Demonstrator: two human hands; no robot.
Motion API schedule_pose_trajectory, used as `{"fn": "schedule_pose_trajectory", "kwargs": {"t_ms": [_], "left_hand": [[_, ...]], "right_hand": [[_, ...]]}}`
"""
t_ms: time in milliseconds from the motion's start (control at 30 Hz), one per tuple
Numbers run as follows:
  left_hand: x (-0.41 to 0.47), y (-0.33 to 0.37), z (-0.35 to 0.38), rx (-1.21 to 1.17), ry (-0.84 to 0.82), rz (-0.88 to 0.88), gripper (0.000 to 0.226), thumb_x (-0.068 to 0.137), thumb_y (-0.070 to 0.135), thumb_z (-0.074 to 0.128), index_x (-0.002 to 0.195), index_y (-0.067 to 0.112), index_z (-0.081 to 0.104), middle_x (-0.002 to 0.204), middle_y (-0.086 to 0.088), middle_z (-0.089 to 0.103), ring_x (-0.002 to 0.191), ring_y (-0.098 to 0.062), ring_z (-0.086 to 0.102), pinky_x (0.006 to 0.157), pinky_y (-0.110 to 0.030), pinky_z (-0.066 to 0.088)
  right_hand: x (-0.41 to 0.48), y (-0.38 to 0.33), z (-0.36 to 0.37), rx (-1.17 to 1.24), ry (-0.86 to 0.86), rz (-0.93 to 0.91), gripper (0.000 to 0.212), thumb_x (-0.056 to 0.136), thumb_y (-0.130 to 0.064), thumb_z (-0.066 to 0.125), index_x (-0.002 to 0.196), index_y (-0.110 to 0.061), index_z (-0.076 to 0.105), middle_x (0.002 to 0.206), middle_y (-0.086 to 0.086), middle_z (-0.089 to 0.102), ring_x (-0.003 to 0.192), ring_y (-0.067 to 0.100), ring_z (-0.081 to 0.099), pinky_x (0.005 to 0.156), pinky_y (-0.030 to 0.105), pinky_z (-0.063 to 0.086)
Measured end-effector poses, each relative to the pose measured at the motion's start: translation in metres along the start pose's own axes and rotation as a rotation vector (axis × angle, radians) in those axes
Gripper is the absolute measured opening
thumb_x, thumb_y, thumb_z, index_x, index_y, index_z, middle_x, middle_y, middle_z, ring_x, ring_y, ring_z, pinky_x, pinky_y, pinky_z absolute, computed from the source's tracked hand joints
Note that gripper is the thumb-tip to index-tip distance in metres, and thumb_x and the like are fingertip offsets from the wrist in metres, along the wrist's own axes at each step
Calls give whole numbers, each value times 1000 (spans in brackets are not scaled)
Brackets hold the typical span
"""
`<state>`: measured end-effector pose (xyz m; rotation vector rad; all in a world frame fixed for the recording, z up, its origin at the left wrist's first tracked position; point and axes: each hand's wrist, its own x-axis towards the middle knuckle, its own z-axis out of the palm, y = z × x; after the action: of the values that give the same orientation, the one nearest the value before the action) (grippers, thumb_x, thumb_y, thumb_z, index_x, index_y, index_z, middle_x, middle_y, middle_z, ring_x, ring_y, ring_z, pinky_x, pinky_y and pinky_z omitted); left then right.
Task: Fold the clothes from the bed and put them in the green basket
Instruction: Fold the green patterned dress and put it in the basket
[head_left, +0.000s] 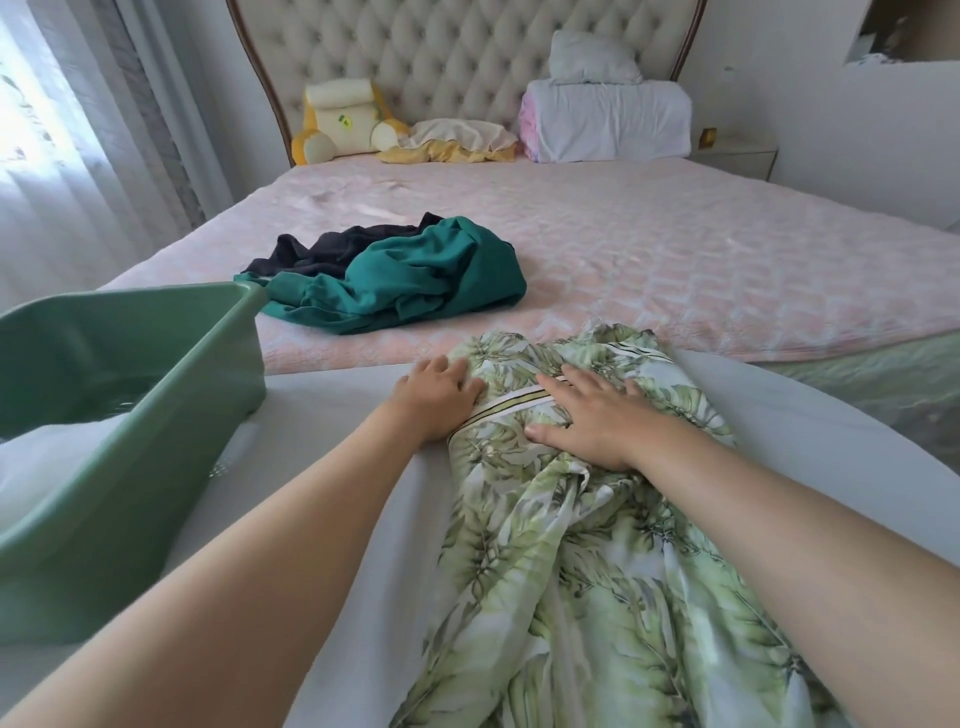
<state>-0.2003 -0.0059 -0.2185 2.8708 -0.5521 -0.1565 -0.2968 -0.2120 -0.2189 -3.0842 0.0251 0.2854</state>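
With both palms down on it, I see the thin green-and-white leaf-print garment (545, 561) lying lengthwise on the pale grey sheet (410, 519) at the near end of the bed. Right hand (602, 421): flat, fingers splayed, pressing across the garment's white striped band (514, 402), gripping nothing. Left hand (439, 400): fingers nearly straight, tips resting on the garment's left edge, no pinch visible. Green plastic basket (104, 582) stands left of the left forearm, apart from the garment, with something white inside. Further out on the pink quilted bedspread (675, 260), a crumpled teal garment (405, 280) touches a crumpled black garment (332, 249) behind it. Cream tufted headboard (457, 62) at the far end, folded white bedding (608, 119) against it.
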Motion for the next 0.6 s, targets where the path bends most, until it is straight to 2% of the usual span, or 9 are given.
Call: {"fn": "schedule_pose_trajectory", "kwargs": {"t_ms": [33,100,200,267,300,400,500,600], "left_hand": [[-4,3,-1,12,71,-48,54,102,47,28,142,15,42,149,-13,38,139,-33,29,110,-48,28],[-9,7,-3,10,151,-182,52,98,39,33,131,4,52,137,-18,45,127,-35,40,103,-46,38],[-17,13,-8,-134,96,-295,45,91,34,41,116,0,56,126,-18,52,102,-31,54,83,-38,51],[-23,21,-13,-156,49,-272,26,93,23,44,105,3,54,120,-16,57,88,-25,55,68,-31,47],[-26,25,-15,-165,48,-256,21,95,17,43,107,3,53,120,-15,58,89,-25,56,68,-31,47],[-29,25,-19,-237,152,-269,30,99,3,38,127,-5,43,122,-18,57,105,-31,59,76,-33,49],[-30,5,-24,-319,328,-255,24,98,1,41,120,-5,46,113,-23,60,101,-36,60,73,-34,42],[-30,-30,-30,-253,402,-241,12,97,0,38,107,3,44,103,-18,59,86,-31,54,69,-37,42]], "right_hand": [[-1,-1,0,6,-1,0,89,84,-88,17,156,-44,-14,166,-1,-21,154,25,-12,121,63,-2],[-6,-2,-1,36,9,-4,87,87,-85,20,156,-44,-14,164,3,-25,153,28,-14,121,62,-2],[-15,-4,-3,67,66,-27,83,92,-79,27,157,-43,-11,164,5,-27,153,30,-15,122,61,-1],[-19,-7,-3,56,99,-44,79,94,-75,29,157,-43,-8,165,4,-25,153,29,-15,121,62,0],[-20,-8,-2,56,116,-47,77,95,-72,29,158,-43,-5,165,3,-23,154,28,-14,121,63,0],[-21,-18,1,105,172,-49,68,99,-60,32,158,-41,5,167,2,-19,154,28,-10,120,65,4],[-19,-37,-1,147,190,-90,64,100,-59,33,157,-39,12,167,1,-14,155,27,-7,121,64,4],[-14,-62,4,101,157,-172,60,100,-65,20,157,-46,12,168,-2,-11,155,23,-9,122,60,-2]]}}
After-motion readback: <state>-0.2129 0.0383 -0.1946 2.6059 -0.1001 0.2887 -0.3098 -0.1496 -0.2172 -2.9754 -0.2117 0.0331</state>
